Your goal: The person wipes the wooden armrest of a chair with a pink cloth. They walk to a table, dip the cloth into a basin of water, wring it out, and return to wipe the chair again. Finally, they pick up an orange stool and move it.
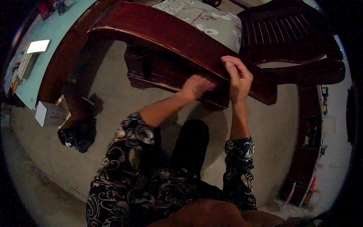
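Note:
A dark red-brown wooden armrest (170, 31) of a sofa or bench curves across in front of me. My left hand (194, 87), blurred, is below the armrest's near edge, at the dark carved side panel (158, 72). Something small and pink (211, 86), perhaps a cloth, shows at its fingers; most of it is hidden. Near the armrest's right part, my right hand (239, 76) is raised with bent fingers, their tips at the wood. Nothing is seen in that hand.
A patterned cushion (215, 28) lies behind the armrest, beside a slatted wooden chair (278, 31). To the left stands a table with a pale green top (59, 34), bearing a lit screen (38, 46). An open carton (55, 112) and a black bag (78, 136) are below it. Dark shelving (306, 127) lines the right.

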Available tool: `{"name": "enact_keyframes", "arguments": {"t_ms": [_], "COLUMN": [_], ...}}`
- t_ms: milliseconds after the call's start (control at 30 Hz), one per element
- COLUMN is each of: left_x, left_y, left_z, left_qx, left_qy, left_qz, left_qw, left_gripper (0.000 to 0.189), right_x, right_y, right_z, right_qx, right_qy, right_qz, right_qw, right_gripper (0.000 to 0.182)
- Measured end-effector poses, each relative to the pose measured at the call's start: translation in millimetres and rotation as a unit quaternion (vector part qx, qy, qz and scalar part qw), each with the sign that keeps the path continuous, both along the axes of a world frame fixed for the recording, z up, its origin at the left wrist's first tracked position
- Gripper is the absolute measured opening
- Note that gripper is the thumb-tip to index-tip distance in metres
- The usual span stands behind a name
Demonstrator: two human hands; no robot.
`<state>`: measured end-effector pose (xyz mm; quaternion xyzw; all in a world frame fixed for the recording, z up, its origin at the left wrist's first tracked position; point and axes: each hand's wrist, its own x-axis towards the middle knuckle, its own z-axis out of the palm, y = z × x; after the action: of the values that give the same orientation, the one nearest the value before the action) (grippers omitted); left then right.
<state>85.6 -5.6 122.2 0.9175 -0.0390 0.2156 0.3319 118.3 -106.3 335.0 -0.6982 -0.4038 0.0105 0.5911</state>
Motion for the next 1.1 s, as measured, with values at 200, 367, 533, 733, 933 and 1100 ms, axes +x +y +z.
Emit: {"name": "enact_keyframes", "arguments": {"t_ms": [200,367,533,733,933,1100], "left_x": [-82,-91,-42,-31,-96,-105], "left_y": [108,95,6,5,111,125], "left_z": [16,39,39,38,43,45], "left_qx": [0.139,0.191,0.173,0.121,0.203,0.219], "left_qy": [-0.090,-0.091,-0.081,-0.095,-0.026,-0.100], "left_qz": [0.126,0.197,0.089,0.077,0.166,0.253], "left_qw": [0.978,0.957,0.978,0.985,0.965,0.937], "left_gripper": [0.028,0.035,0.035,0.027,0.034,0.033], "right_x": [-1,-5,-7,-4,-3,-14], "right_y": [-11,-12,-8,-7,-16,-6], "right_z": [14,16,16,10,5,15], "right_qx": [0.013,0.015,-0.002,-0.041,-0.059,-0.044], "right_qy": [0.004,-0.005,-0.012,-0.072,-0.069,-0.073], "right_qz": [-0.006,-0.011,-0.018,-0.041,-0.030,-0.004], "right_qw": [1.000,1.000,1.000,0.996,0.995,0.996], "right_gripper": [0.012,0.011,0.010,0.010,0.010,0.011]}}
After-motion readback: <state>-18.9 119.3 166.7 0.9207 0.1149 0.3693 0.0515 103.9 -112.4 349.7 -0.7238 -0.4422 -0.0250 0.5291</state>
